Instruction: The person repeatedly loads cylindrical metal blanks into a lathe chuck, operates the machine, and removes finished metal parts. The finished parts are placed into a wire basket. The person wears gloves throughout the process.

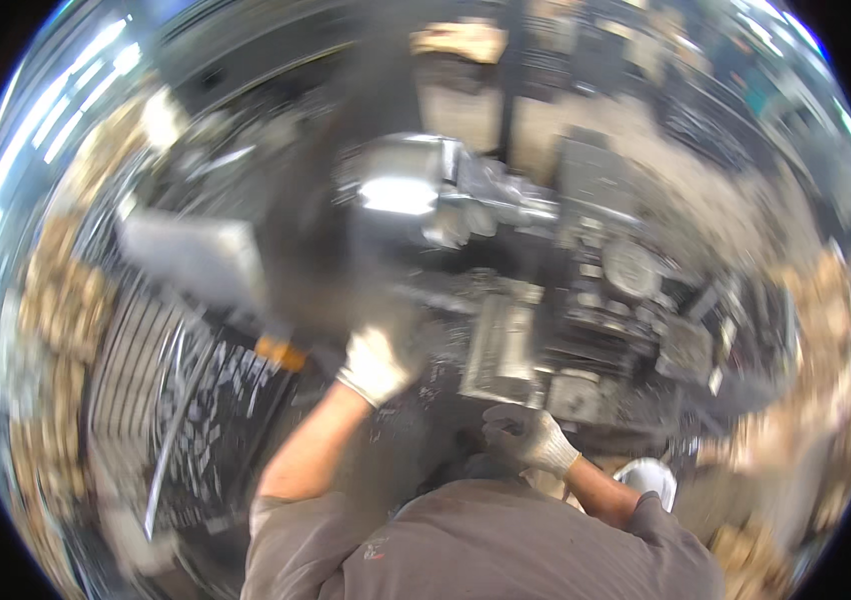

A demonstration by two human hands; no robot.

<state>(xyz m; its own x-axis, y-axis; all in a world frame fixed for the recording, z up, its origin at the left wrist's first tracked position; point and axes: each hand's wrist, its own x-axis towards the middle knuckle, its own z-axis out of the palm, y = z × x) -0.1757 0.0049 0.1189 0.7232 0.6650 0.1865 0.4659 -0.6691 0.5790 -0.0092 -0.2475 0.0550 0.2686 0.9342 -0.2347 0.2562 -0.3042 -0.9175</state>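
Observation:
My left hand [382,362], in a pale glove, reaches forward over the dark work area, left of centre. Its fingers merge with a dark blurred patch, so I cannot make out their pose or anything in them. Nearer my body, my right hand [536,440] wears a pale glove with dark fingers. These curve forward with a gap between thumb and fingers, and nothing clear shows in the gap. Just beyond it lies a grey metal block [502,345] with a long, light face. A dark machine column [321,200] rises beyond my left hand.
A shiny rounded machine part [401,185] stands ahead. Metal parts and a round disc [632,268] crowd the right. At left are a pale panel [191,255], an orange piece [281,353] and a ribbed dark surface with scattered scraps [211,430]. A white container [649,480] sits beside my right forearm.

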